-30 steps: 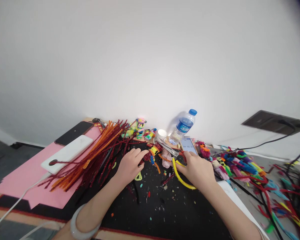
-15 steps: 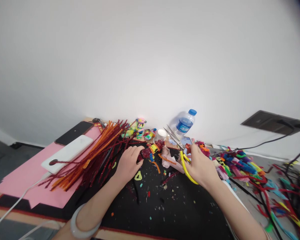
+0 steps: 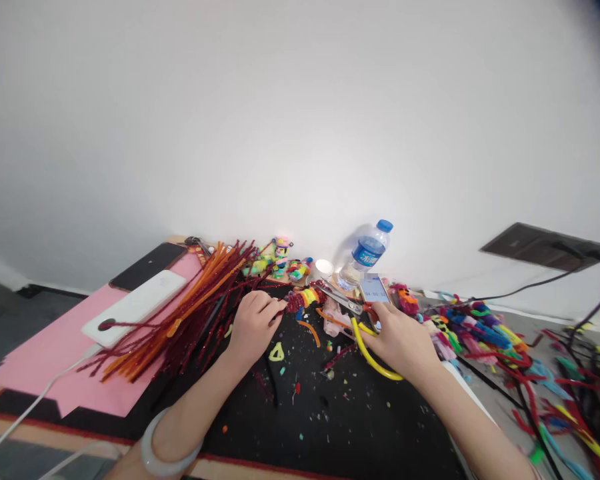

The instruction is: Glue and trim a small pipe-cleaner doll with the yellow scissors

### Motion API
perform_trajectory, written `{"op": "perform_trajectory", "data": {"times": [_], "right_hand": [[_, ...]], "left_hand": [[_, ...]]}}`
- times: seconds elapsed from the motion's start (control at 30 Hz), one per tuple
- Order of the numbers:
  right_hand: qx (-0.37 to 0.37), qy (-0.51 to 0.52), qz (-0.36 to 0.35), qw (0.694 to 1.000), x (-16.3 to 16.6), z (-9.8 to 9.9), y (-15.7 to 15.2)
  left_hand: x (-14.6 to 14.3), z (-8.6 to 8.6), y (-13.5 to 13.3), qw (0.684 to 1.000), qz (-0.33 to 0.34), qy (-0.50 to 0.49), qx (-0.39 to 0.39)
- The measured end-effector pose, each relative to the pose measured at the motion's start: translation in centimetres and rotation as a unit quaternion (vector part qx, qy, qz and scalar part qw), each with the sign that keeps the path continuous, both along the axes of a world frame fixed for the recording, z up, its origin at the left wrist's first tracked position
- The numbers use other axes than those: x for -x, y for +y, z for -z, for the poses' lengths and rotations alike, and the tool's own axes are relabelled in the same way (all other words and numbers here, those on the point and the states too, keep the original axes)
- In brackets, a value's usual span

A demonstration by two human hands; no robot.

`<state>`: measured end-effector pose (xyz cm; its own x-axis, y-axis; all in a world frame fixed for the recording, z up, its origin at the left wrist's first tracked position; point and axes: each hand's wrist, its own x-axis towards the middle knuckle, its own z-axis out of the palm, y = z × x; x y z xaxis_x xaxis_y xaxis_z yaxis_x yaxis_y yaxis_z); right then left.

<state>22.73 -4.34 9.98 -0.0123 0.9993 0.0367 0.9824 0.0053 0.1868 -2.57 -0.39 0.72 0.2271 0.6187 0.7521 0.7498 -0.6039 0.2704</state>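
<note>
My left hand (image 3: 256, 323) is closed on one end of a pipe-cleaner figure (image 3: 305, 299), which has sparkly dark red and yellow bands and a bit of blue. In my right hand (image 3: 399, 337) are scissors with yellow handles (image 3: 367, 357). Their metal blades (image 3: 341, 299) reach left to the figure's right end; I cannot tell whether they touch it. An orange pipe-cleaner piece (image 3: 312, 333) lies below the figure. A pale pink roll (image 3: 332, 320) lies under the scissors.
Dark red and orange pipe cleaners (image 3: 190, 307) lie left over pink paper (image 3: 45, 360) and a white power bank (image 3: 135, 308). Behind stand a water bottle (image 3: 370, 253) and a lit phone (image 3: 375, 289). Pipe-cleaner pieces (image 3: 490, 327) crowd the right. Scraps dot the black mat (image 3: 360, 427).
The scissors have swung down and left, and their blades now look closer together, by the figure. The phone screen shows more. My left hand has shifted slightly, leaving more of the figure visible.
</note>
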Motion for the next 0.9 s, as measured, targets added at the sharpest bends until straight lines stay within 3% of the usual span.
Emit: {"op": "perform_trajectory", "data": {"times": [0.43, 0.9], "right_hand": [[-0.008, -0.028, -0.024, 0.999, -0.31, -0.4, -0.2], [0.008, 0.056, 0.051, 0.997, -0.38, 0.03, -0.44]], "left_hand": [[0.53, 0.26, 0.49, 0.993, 0.041, -0.089, -0.066], [0.29, 0.33, 0.45, 0.995, 0.028, -0.062, -0.069]]}}
